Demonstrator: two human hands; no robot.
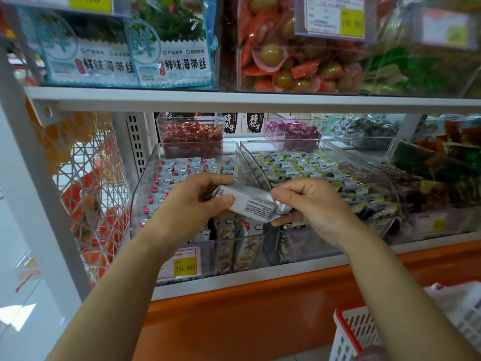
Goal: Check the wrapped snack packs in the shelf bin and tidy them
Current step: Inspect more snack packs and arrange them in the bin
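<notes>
A silvery wrapped snack pack [256, 203] with small printed text facing me is held between both hands, just above the clear shelf bin [145, 183]. My left hand [192, 201] pinches its left end with thumb and fingers. My right hand [309, 204] pinches its right end. The bin below holds several similar packs [182, 165] with red and white cloud print, lying in rows, and more standing upright at its front.
A second clear bin [390, 183] with grey and yellow packs stands to the right. A yellow price tag [182, 265] reading 15.80 hangs at the shelf front. A shelf board [234, 99] runs overhead. A white and red basket [356, 334] sits lower right.
</notes>
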